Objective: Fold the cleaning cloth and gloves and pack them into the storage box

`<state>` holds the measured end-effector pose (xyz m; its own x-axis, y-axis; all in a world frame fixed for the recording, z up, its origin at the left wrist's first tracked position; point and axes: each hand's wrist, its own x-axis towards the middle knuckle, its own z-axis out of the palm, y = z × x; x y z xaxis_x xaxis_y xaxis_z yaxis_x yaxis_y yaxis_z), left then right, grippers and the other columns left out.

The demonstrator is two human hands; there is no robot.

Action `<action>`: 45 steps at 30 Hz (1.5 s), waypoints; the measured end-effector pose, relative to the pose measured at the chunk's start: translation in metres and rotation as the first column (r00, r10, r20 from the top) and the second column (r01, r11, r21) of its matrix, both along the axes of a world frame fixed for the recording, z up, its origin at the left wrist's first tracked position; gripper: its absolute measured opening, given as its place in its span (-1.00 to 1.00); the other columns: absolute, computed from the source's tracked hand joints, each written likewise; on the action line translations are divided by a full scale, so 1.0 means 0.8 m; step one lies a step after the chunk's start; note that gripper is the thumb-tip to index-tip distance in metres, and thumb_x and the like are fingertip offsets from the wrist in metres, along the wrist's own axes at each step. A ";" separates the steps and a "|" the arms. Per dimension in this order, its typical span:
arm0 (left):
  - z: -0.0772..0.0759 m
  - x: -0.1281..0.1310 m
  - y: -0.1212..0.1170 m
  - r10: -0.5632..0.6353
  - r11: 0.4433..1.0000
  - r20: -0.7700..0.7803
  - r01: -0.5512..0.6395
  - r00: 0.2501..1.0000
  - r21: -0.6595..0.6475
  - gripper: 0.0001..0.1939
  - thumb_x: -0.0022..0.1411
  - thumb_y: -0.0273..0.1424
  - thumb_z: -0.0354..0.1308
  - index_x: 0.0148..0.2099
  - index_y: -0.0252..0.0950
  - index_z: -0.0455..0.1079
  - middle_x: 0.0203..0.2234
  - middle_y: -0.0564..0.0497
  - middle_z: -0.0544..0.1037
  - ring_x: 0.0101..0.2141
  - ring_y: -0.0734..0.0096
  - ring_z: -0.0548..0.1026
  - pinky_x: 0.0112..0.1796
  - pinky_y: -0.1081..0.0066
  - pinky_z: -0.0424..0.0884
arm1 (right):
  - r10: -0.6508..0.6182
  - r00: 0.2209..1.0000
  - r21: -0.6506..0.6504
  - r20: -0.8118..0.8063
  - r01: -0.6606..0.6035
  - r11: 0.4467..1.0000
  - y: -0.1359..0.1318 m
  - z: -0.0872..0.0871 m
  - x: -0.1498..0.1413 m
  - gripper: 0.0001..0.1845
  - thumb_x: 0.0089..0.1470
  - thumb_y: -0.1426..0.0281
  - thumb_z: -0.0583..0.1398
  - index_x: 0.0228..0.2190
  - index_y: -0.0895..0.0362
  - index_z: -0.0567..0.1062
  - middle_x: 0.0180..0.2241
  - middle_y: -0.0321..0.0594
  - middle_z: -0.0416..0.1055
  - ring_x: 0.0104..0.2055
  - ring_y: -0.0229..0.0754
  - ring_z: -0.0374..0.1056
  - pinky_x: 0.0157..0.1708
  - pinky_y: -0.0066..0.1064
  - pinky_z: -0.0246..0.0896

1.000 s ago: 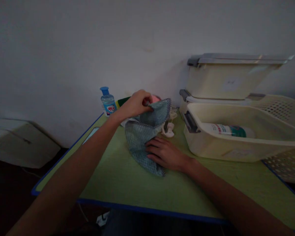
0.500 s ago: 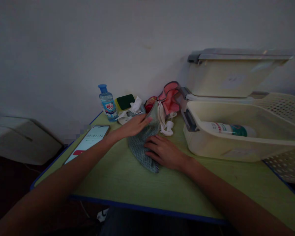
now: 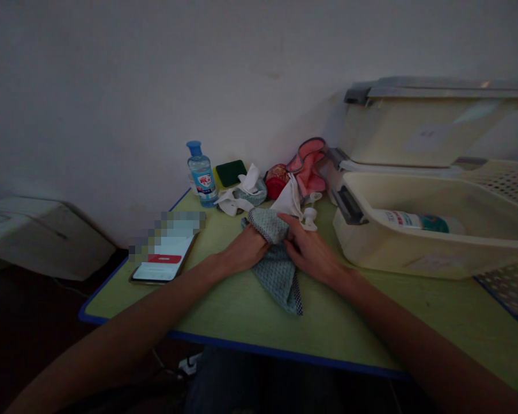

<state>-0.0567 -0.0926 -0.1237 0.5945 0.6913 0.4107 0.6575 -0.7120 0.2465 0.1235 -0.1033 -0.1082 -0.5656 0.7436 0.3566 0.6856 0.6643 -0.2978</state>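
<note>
A grey-blue waffle-weave cloth (image 3: pixel 278 279) with a black-and-white checked edge is bunched between my hands above the green table (image 3: pixel 224 310). My left hand (image 3: pixel 247 248) is closed on it, with part of the fabric folded over the fingers. On the other side my right hand (image 3: pixel 306 247) pinches the cloth, thumb and forefinger at its upper fold. Just beyond lie a white cloth (image 3: pixel 288 198) and a white pump head (image 3: pixel 309 217).
A phone (image 3: pixel 168 250) lies at left, and a blue-capped bottle (image 3: pixel 202 178) stands behind it. A green scouring sponge (image 3: pixel 231 172), crumpled cloths (image 3: pixel 246 190) and a pink cloth (image 3: pixel 311 169) line the wall. An open cream bin (image 3: pixel 397 253) holding a white bottle (image 3: pixel 414 221) stands right.
Both hands have drawn the grey-blue cloth nearer and gathered it up. Its upper part is now folded over my left fingers. The view has shifted slightly left.
</note>
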 end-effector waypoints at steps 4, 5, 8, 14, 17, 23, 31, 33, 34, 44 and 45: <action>-0.001 -0.001 -0.004 -0.089 0.984 -0.028 0.092 0.996 0.153 -0.65 0.23 -0.56 -0.17 -0.02 -0.40 0.35 0.00 -0.18 0.44 0.07 0.26 0.34 0.08 0.17 0.30 | 0.041 0.997 0.116 -0.062 -0.034 0.993 -0.002 -0.005 -0.001 -0.39 0.05 0.54 0.00 0.15 0.19 0.07 -0.21 -0.07 0.35 -0.31 -0.15 0.33 -0.34 -0.30 0.28; -0.002 -0.001 -0.004 -0.077 0.981 -0.067 0.088 0.995 0.173 -0.66 0.23 -0.57 -0.16 -0.05 -0.43 0.37 -0.04 -0.20 0.46 0.03 0.24 0.38 0.05 0.17 0.32 | 0.055 0.995 0.165 -0.080 -0.041 0.985 -0.002 -0.007 -0.001 -0.40 0.05 0.55 0.01 0.15 0.18 0.09 -0.15 -0.04 0.31 -0.24 -0.13 0.32 -0.30 -0.28 0.29; -0.001 -0.001 -0.008 -0.033 0.977 -0.173 0.069 0.984 0.202 -0.67 0.22 -0.58 -0.17 -0.14 -0.48 0.41 -0.16 -0.24 0.53 -0.11 0.18 0.48 -0.04 0.14 0.39 | 0.138 0.985 0.339 -0.108 -0.094 0.936 -0.005 -0.009 -0.002 -0.40 0.05 0.59 0.01 0.14 0.11 0.13 -0.05 -0.01 0.20 -0.08 -0.10 0.25 -0.20 -0.26 0.31; 0.002 0.002 -0.020 0.020 0.960 -0.182 0.032 0.983 0.277 -0.65 0.24 -0.51 -0.18 -0.05 -0.51 0.34 -0.11 -0.29 0.49 -0.14 0.12 0.47 -0.16 0.13 0.44 | 0.244 0.969 0.555 -0.022 -0.191 0.809 -0.015 0.002 -0.005 -0.34 0.03 0.64 -0.01 0.16 0.01 0.11 0.01 -0.05 0.18 -0.03 -0.07 0.18 -0.13 -0.17 0.26; 0.002 0.003 -0.022 -0.020 0.957 -0.206 0.078 0.978 0.278 -0.68 0.24 -0.52 -0.17 -0.06 -0.44 0.33 -0.12 -0.23 0.49 -0.10 0.15 0.44 -0.13 0.15 0.41 | 0.245 0.970 0.570 0.009 -0.206 0.795 -0.017 0.007 -0.002 -0.37 0.05 0.63 -0.03 0.14 0.00 0.14 -0.08 -0.08 0.22 -0.12 -0.11 0.21 -0.22 -0.23 0.30; 0.004 0.005 -0.022 -0.149 0.920 -0.218 0.216 0.965 0.326 -0.74 0.27 -0.51 -0.14 -0.15 -0.33 0.36 -0.28 -0.08 0.52 -0.19 0.32 0.46 -0.15 0.30 0.40 | 0.229 0.966 0.479 0.118 -0.257 0.839 -0.019 0.007 0.008 -0.44 0.08 0.55 -0.02 0.13 0.07 0.16 -0.29 -0.18 0.22 -0.40 -0.23 0.19 -0.51 -0.42 0.24; -0.002 0.000 -0.020 -0.099 0.839 -0.240 0.210 0.966 0.501 -0.78 0.24 -0.49 -0.07 -0.33 -0.29 0.40 -0.56 0.02 0.47 -0.54 0.41 0.40 -0.55 0.45 0.25 | 0.144 0.983 0.559 0.114 -0.183 0.809 -0.017 0.013 0.005 -0.39 -0.03 0.62 0.00 0.10 0.19 0.19 -0.42 -0.24 0.31 -0.42 -0.19 0.22 -0.45 -0.38 0.18; -0.003 0.000 -0.018 -0.097 0.798 -0.227 0.212 0.969 0.564 -0.76 0.25 -0.50 -0.09 -0.34 -0.28 0.39 -0.63 0.05 0.42 -0.60 0.42 0.37 -0.60 0.46 0.18 | 0.144 0.986 0.581 0.089 -0.169 0.796 -0.017 0.014 0.004 -0.38 -0.06 0.62 0.01 0.10 0.22 0.18 -0.44 -0.24 0.35 -0.40 -0.16 0.24 -0.42 -0.36 0.16; -0.002 0.000 -0.017 -0.096 0.784 -0.234 0.218 0.968 0.582 -0.76 0.26 -0.51 -0.10 -0.33 -0.28 0.39 -0.64 0.06 0.41 -0.62 0.43 0.36 -0.60 0.47 0.16 | 0.143 0.987 0.581 0.075 -0.160 0.798 -0.017 0.015 0.004 -0.36 -0.08 0.62 0.01 0.10 0.23 0.17 -0.44 -0.23 0.37 -0.40 -0.16 0.26 -0.41 -0.35 0.16; 0.016 -0.007 -0.014 -0.095 0.769 -0.418 0.333 0.903 0.545 -0.82 0.28 -0.46 -0.03 -0.21 -0.21 0.41 -0.61 0.06 0.44 -0.57 0.43 0.39 -0.50 0.42 0.24 | 0.114 0.988 0.300 0.105 -0.141 0.944 -0.014 0.011 0.004 -0.27 -0.27 0.61 0.05 0.06 0.25 0.24 -0.32 -0.11 0.52 -0.31 -0.10 0.40 -0.25 -0.27 0.22; 0.018 -0.008 -0.015 -0.094 0.768 -0.411 0.329 0.907 0.550 -0.82 0.28 -0.46 -0.02 -0.20 -0.20 0.41 -0.60 0.06 0.45 -0.56 0.44 0.41 -0.49 0.42 0.24 | 0.098 0.990 0.291 0.101 -0.123 0.949 -0.013 0.010 0.004 -0.27 -0.27 0.62 0.05 0.05 0.24 0.25 -0.31 -0.11 0.52 -0.31 -0.11 0.41 -0.25 -0.28 0.23</action>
<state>-0.0627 -0.1043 -0.1093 0.8749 0.2143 0.4344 0.4270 -0.7646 -0.4828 0.1266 -0.1134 -0.1002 -0.6759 0.5428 0.4985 0.6170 0.7867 -0.0201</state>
